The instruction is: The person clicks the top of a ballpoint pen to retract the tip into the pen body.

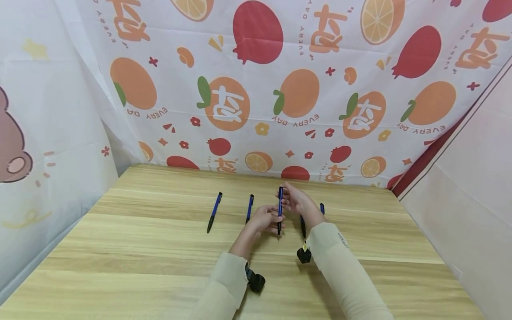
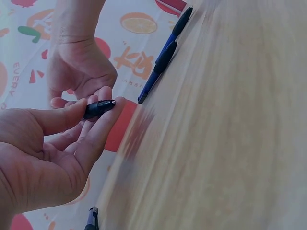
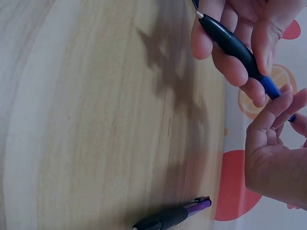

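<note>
Between both hands, raised off the table, is a blue ballpoint pen (image 1: 280,205) with a black grip. My left hand (image 1: 265,218) pinches its black grip (image 3: 230,43) between thumb and fingers, and the pointed tip shows beyond them. My right hand (image 1: 298,201) has its fingers and thumb around the blue upper end, as the right wrist view shows. Similar pens lie on the table: one at the left (image 1: 214,212), another pen (image 1: 250,208) just beside my left hand, and two by my right wrist, a pen (image 1: 302,226) and a partly covered pen (image 1: 322,208).
The wooden table (image 1: 160,249) carries the pens. Behind it hangs a fruit-patterned cloth (image 1: 260,129) down to the back edge. Pale cloths hang at the left (image 1: 72,133) and right (image 1: 460,195). Black wrist cameras (image 1: 256,281) sit by both sleeves.
</note>
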A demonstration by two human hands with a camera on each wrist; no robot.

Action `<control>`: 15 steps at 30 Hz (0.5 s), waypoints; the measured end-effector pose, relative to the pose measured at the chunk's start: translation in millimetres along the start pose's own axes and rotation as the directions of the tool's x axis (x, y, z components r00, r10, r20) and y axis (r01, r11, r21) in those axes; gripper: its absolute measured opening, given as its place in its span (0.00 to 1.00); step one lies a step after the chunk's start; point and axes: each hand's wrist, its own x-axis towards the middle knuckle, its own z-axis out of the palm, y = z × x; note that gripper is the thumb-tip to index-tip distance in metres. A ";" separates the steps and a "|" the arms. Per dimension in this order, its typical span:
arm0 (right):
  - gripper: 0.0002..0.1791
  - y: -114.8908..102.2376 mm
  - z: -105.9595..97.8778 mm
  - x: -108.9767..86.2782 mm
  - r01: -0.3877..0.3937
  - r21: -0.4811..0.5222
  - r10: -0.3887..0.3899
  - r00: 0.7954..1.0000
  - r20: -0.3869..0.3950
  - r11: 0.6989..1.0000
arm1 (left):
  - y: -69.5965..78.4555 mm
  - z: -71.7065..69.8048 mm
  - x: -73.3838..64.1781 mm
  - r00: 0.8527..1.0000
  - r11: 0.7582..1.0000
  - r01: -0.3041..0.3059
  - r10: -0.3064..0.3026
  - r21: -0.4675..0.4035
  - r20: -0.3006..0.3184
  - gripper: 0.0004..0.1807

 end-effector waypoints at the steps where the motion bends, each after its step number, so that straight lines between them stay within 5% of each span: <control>1: 0.17 -0.5 0.1 0.2 0.000 -0.002 0.000 1.000 -0.002 1.000 | 0.4 0.1 0.2 1.000 1.000 -0.002 0.002 0.001 -0.003 0.17; 15: 0.13 4.1 -0.1 2.7 -0.003 0.017 0.003 1.000 -0.013 1.000 | -1.8 -0.1 0.5 1.000 1.000 -0.016 0.016 -0.002 0.003 0.17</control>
